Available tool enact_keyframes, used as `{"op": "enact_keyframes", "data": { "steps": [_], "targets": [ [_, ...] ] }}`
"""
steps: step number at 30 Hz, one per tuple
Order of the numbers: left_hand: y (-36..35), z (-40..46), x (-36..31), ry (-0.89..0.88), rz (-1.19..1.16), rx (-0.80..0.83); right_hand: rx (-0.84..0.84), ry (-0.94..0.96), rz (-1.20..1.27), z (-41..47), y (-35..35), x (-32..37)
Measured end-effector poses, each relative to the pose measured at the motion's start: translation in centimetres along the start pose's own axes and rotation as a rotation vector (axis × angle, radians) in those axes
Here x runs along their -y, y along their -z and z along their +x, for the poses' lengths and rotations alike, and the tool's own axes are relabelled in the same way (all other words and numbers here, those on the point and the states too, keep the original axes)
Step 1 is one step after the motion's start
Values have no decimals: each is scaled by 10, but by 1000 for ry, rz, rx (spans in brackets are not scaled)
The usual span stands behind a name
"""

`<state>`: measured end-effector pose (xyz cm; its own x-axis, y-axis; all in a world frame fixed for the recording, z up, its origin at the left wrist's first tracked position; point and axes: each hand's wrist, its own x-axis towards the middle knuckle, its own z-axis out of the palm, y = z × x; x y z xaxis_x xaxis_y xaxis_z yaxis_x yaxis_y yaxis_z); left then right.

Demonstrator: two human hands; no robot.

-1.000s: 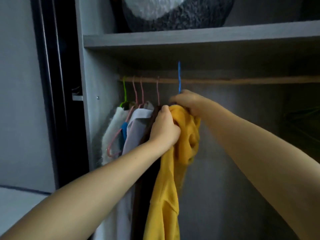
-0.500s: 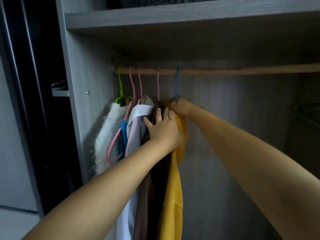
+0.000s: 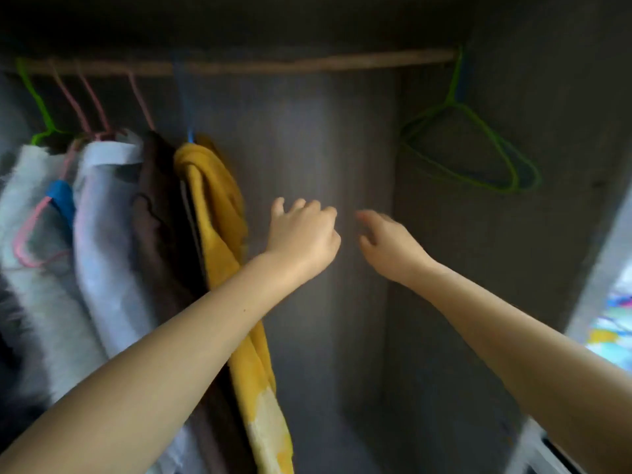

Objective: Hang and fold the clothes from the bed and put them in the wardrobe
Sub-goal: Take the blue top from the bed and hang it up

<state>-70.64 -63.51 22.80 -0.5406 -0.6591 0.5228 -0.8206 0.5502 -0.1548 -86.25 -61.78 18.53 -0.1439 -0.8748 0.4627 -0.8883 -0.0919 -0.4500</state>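
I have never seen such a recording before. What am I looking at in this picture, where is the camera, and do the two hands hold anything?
There is no machine here. A person wears a camera on the head, so you see their own two bare arms reaching forward into a wardrobe. A wooden rail runs across the top. On its left side hang several garments on coloured hangers; the nearest to the hands is a yellow garment on a blue hanger. At the far right hang empty green hangers. The left hand and the right hand are in the free space beside the clothes. Both have loosely curled fingers and hold nothing. The picture is somewhat blurred.
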Motion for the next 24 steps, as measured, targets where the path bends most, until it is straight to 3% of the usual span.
{"op": "enact_keyframes", "data": {
  "steps": [5,10,17,24],
  "targets": [
    [-25,-50,-141,-153,-366,69,91,-232,-25,-150,37,-93],
    [-48,-109,-302,-386,-544,174,116,-555,-44,-321,90,-185],
    [-61,-177,-501,-674,-609,476,61,-1004,-86,-532,178,-264],
    [-65,-216,-635,-916,-662,591,21,-1300,-117,-658,229,-304]
  ]
}}
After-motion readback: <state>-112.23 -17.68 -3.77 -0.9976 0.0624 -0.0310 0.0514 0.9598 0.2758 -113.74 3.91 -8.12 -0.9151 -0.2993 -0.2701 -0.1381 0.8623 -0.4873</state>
